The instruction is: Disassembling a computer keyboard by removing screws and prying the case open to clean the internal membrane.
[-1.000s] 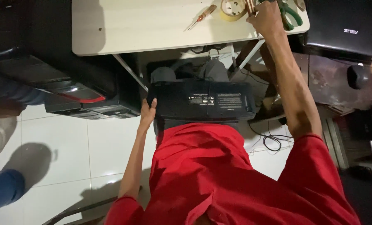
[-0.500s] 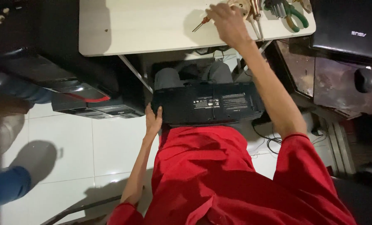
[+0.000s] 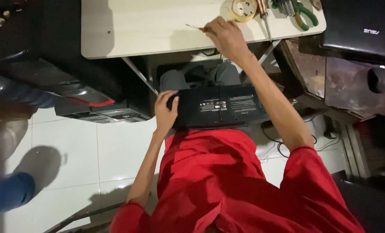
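1. I have only one view, from the camera worn on the person's head.
2. It looks steeply down over the red shirt (image 3: 227,185) and both arms to the white floor tiles (image 3: 93,151).
3. It faces forward to the pale desk (image 3: 149,26), which lies along the top edge.
4. The lap is near; the desk is farther, at arm's reach.

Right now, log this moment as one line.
left hand on black device on lap | right hand picking small screwdriver off white table | tape roll, pliers nearby
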